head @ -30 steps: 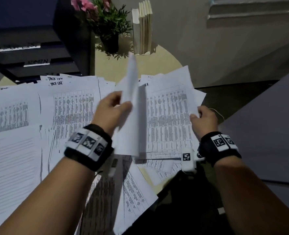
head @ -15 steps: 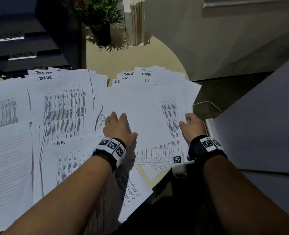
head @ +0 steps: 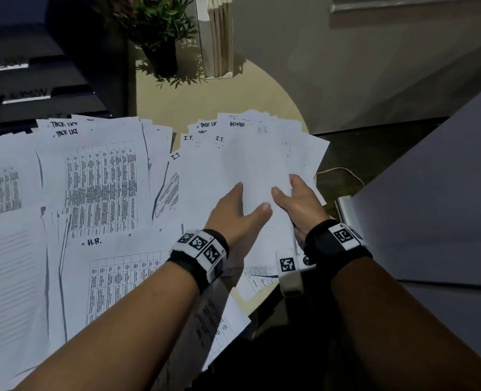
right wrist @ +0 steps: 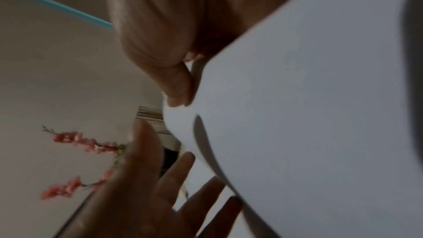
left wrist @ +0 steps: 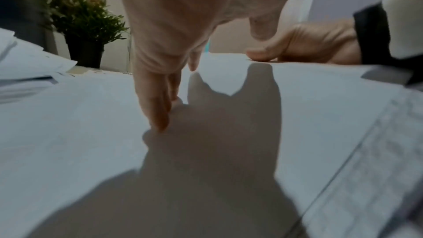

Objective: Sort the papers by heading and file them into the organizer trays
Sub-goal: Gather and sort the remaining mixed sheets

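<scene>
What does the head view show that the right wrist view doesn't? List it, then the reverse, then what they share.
Only the head view: handwritten headings on spread papers, such as H.R. and ADMIN, the black organizer trays, the upright books.

Only the right wrist view: the right hand pinching the blank sheet at its curled edge, and a teal strip.

Both: that sheet, the left hand, the pink flowers.

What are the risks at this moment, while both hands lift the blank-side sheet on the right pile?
1. The right hand pinches the sheet at its edge; the right wrist view shows it bending, so it may crease.
2. Its heading is not visible, so it might be misfiled.
3. Papers overhang the table's near edge and may slide off if the left hand disturbs the pile.
</scene>
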Demonstrator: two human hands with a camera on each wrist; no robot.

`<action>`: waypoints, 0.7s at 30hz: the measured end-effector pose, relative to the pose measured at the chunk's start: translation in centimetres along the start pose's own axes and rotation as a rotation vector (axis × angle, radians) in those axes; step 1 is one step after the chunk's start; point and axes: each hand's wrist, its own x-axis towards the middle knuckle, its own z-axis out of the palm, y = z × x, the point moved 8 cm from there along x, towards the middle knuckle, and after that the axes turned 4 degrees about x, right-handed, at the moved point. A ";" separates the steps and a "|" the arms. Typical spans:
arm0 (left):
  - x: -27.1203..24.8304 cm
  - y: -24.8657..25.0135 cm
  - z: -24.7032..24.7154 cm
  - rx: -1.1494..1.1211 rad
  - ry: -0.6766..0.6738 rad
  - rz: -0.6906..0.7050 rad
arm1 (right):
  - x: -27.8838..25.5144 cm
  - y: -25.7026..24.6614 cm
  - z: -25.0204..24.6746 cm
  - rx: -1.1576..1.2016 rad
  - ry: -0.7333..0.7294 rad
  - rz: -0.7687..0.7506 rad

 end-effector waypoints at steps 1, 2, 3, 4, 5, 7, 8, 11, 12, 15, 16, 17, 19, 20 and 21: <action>0.0 0.7 0.0 -0.145 -0.016 -0.005 | -0.3 -0.6 0.8 0.108 -0.048 -0.009; 0.0 1.4 0.0 -0.261 -0.030 0.001 | -0.6 -1.2 1.5 0.192 -0.092 -0.013; 0.1 2.0 0.0 -0.343 -0.040 0.020 | -0.8 -1.8 2.1 0.245 -0.129 -0.014; 0.2 2.7 -0.2 -0.398 -0.043 0.043 | -1.0 -2.3 2.6 0.278 -0.159 -0.010; 0.3 3.1 -0.5 -0.444 -0.042 0.065 | -1.2 -2.7 3.0 0.305 -0.189 -0.001; 0.4 3.3 -1.2 -0.536 -0.052 0.088 | -1.4 -3.3 3.4 0.354 -0.240 0.025; 0.4 3.2 -1.6 -0.583 -0.064 0.079 | -1.4 -3.4 3.3 0.366 -0.255 0.040; 0.2 2.5 -2.2 -0.704 -0.121 0.019 | -1.4 -3.4 3.0 0.359 -0.267 0.080; 0.1 2.2 -2.4 -0.726 -0.134 0.004 | -1.3 -3.2 3.0 0.359 -0.267 0.088; 0.0 1.6 -2.6 -0.746 -0.153 -0.016 | -1.3 -2.9 3.7 0.358 -0.274 0.108; 0.0 1.3 -2.6 -0.751 -0.150 -0.025 | -1.3 -2.8 4.0 0.348 -0.281 0.105; -0.1 1.1 -2.8 -0.749 -0.147 -0.034 | -1.4 -2.8 4.4 0.338 -0.294 0.097; -0.3 1.0 -3.0 -0.738 -0.148 -0.039 | -1.6 -2.9 5.3 0.321 -0.344 0.080; -0.4 1.0 -3.1 -0.732 -0.150 -0.034 | -1.7 -3.0 5.7 0.314 -0.372 0.075; -0.5 1.1 -3.2 -0.723 -0.152 -0.033 | -1.7 -3.0 6.1 0.305 -0.399 0.076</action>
